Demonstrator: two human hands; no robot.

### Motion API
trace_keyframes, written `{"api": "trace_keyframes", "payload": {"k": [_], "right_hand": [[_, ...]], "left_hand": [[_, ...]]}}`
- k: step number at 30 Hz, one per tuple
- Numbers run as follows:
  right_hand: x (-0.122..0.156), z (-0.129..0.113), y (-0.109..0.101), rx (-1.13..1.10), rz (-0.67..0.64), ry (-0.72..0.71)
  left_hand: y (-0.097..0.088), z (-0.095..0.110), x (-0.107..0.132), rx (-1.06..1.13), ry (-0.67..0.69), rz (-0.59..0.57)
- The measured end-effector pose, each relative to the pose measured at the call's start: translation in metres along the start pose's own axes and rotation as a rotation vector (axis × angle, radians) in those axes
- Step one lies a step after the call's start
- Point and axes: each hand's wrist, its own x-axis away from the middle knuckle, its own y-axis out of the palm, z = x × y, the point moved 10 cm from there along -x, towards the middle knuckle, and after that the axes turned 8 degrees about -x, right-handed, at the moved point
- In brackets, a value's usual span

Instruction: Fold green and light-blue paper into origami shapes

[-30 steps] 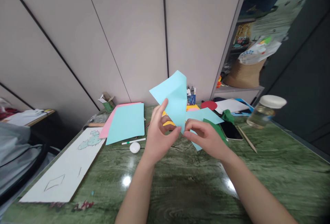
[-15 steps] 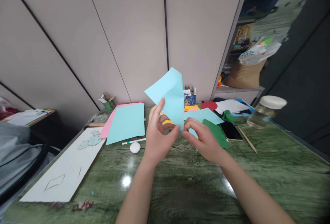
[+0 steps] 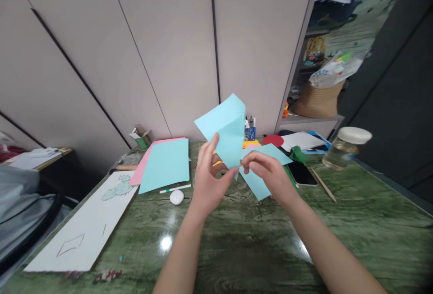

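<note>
My left hand [image 3: 212,179] grips a folded sheet of light blue paper [image 3: 227,125] near its lower end, thumb in front and a finger laid along its face. The paper stands upright above the desk, its wide part at the top and narrowing downward. My right hand [image 3: 267,172] is closed, its curled fingertips at the lower right edge of this paper; the exact contact is partly hidden. Beneath and behind the right hand lies another light blue piece of paper [image 3: 257,185] on the desk.
On the green desk [image 3: 237,244] lie light blue sheets [image 3: 165,165] over pink paper [image 3: 140,172], a marker [image 3: 175,189], a white rounded object [image 3: 176,197] and a board with a cactus drawing [image 3: 91,222]. Rightward are a phone [image 3: 302,173], a pencil [image 3: 324,185] and a lidded jar [image 3: 347,149].
The held paper has shifted slightly right and down in view. My right hand has drawn its thumb back a little, and more of the blue piece beneath shows.
</note>
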Motion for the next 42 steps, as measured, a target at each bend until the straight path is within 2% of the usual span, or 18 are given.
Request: {"api": "trace_keyframes", "payload": {"k": [4, 7, 14, 19, 23, 26, 28, 32, 37, 42], "right_hand": [[0.001, 0.005, -0.019, -0.144, 0.126, 0.039], [0.006, 0.013, -0.027, -0.194, 0.212, 0.076], [0.013, 0.012, -0.036, -0.152, 0.334, 0.080], [0.013, 0.011, -0.036, -0.186, 0.336, 0.076], [0.011, 0.015, -0.034, -0.298, 0.320, 0.066], [0.009, 0.017, -0.027, -0.420, 0.253, 0.075], [0.009, 0.017, -0.026, -0.476, 0.253, 0.082], [0.012, 0.021, -0.034, -0.522, 0.348, 0.086], [0.015, 0.023, -0.040, -0.477, 0.419, 0.069], [0.020, 0.021, -0.049, -0.372, 0.515, 0.047]], "left_hand": [[0.021, 0.004, 0.005, -0.018, 0.020, -0.201], [0.031, 0.006, 0.010, -0.066, 0.025, -0.280], [0.031, 0.008, 0.012, -0.096, 0.040, -0.269], [0.032, 0.009, 0.012, -0.093, 0.041, -0.256], [0.032, 0.009, 0.012, -0.102, 0.028, -0.266], [0.035, 0.009, 0.014, -0.158, 0.018, -0.317], [0.038, 0.009, 0.017, -0.219, 0.021, -0.373], [0.043, 0.012, 0.020, -0.272, 0.063, -0.438], [0.044, 0.018, 0.017, -0.203, 0.100, -0.446], [0.044, 0.021, 0.015, -0.154, 0.076, -0.433]]}}
